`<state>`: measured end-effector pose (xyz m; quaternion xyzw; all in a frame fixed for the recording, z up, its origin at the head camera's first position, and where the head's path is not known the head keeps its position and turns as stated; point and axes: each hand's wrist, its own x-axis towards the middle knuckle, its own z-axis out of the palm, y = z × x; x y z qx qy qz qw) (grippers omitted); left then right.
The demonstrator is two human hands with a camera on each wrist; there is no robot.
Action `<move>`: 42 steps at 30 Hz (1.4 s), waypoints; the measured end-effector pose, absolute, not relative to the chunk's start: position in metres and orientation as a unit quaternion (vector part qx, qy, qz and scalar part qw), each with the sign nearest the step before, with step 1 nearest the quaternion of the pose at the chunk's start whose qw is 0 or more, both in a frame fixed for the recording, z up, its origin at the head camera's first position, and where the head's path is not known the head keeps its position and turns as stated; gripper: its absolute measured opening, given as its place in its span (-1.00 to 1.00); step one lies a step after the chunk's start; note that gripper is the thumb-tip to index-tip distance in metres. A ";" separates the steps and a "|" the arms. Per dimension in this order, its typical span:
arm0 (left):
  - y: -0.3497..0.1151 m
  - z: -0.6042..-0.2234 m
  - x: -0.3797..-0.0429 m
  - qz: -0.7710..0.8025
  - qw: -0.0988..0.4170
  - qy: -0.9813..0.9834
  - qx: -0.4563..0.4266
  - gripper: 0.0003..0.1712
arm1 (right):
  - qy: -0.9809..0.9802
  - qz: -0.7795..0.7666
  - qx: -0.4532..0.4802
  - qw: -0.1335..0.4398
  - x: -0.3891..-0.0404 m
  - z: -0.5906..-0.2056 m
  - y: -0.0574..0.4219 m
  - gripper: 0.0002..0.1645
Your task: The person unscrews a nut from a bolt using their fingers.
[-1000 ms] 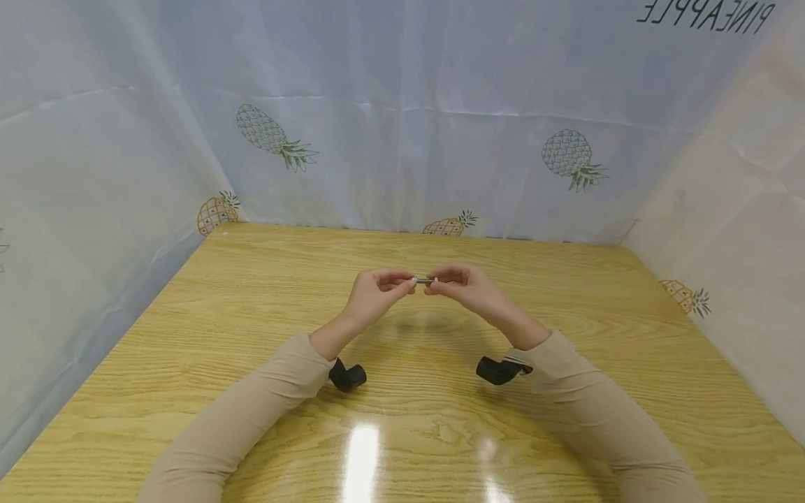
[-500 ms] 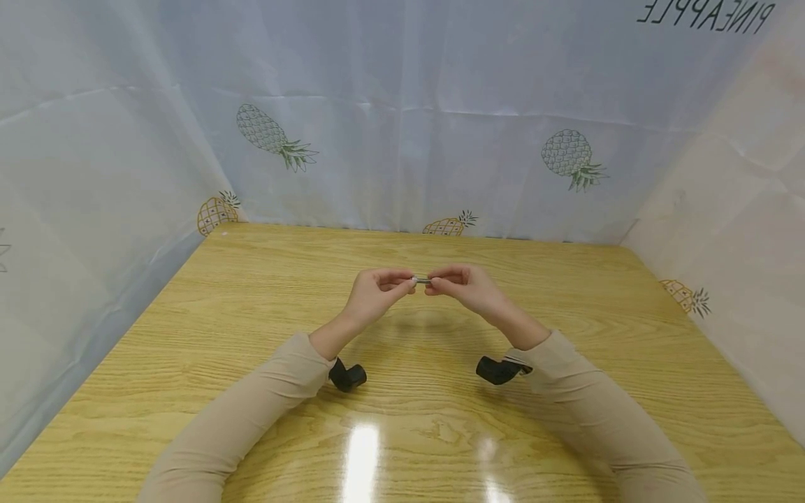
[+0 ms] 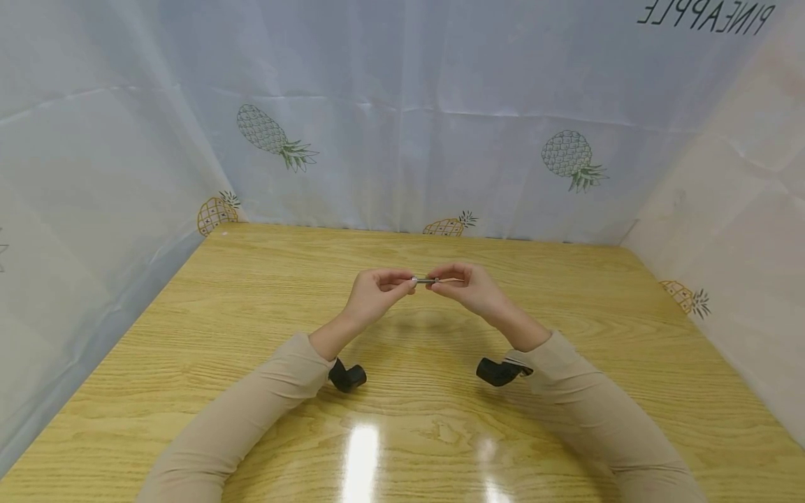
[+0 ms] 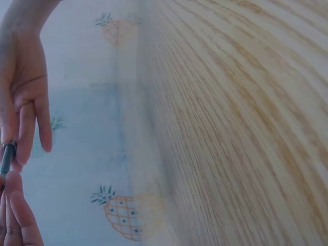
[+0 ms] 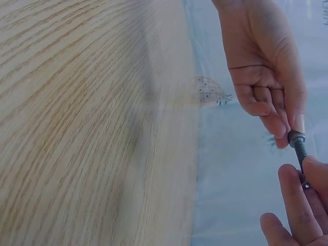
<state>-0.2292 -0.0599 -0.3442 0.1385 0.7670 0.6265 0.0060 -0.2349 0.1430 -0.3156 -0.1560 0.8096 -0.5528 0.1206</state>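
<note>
A metal bolt [image 3: 423, 281] is held level in the air between both hands, over the middle of the table. My left hand [image 3: 374, 292] pinches its head between thumb and fingertips; the round head and threaded shank [image 5: 301, 149] show in the right wrist view. At the shank's other end, the thumb and fingers of my right hand [image 3: 476, 290] are around a small nut [image 5: 306, 185], which they partly cover. In the left wrist view, a dark wider piece shows there at the right fingertips. The remaining fingers of both hands are loosely bent.
The wood-grain table [image 3: 277, 279] has light glare near its front. A white curtain [image 3: 390, 161] with pineapple prints borders its back and sides. Black curved pieces [image 3: 498, 371] stick out below both sleeve cuffs, close above the tabletop.
My right thumb and fingertips have shifted at the bolt's end, covering it half a second ago and showing more of it now. My left hand and the bolt's head have stayed in place.
</note>
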 end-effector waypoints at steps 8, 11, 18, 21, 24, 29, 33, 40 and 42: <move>-0.059 -0.344 -0.229 0.625 0.006 0.768 0.139 -0.72 | 0.813 -0.544 -0.160 0.129 -0.235 -0.317 0.146 -0.50; -0.059 -0.344 -0.229 0.629 0.007 0.765 0.139 -0.73 | 0.804 -0.556 -0.151 0.149 -0.236 -0.316 0.146 -0.49; -0.060 -0.346 -0.230 0.626 0.006 0.767 0.143 -0.69 | 0.805 -0.554 -0.148 0.149 -0.235 -0.316 0.145 -0.57; -0.060 -0.346 -0.230 0.626 0.009 0.768 0.139 -0.69 | 0.817 -0.538 -0.155 0.136 -0.236 -0.316 0.146 -0.56; -0.060 -0.346 -0.230 0.625 0.009 0.768 0.137 -0.71 | 0.822 -0.531 -0.154 0.133 -0.235 -0.316 0.146 -0.51; -0.060 -0.345 -0.230 0.624 0.009 0.769 0.138 -0.70 | 0.812 -0.542 -0.154 0.154 -0.235 -0.315 0.146 -0.50; -0.061 -0.345 -0.230 0.622 0.009 0.770 0.141 -0.69 | 0.810 -0.543 -0.147 0.164 -0.235 -0.314 0.145 -0.49; -0.060 -0.346 -0.230 0.621 0.007 0.771 0.142 -0.67 | 0.817 -0.538 -0.144 0.150 -0.234 -0.313 0.145 -0.57; -0.060 -0.346 -0.230 0.621 0.007 0.771 0.141 -0.68 | 0.826 -0.527 -0.142 0.141 -0.234 -0.313 0.145 -0.56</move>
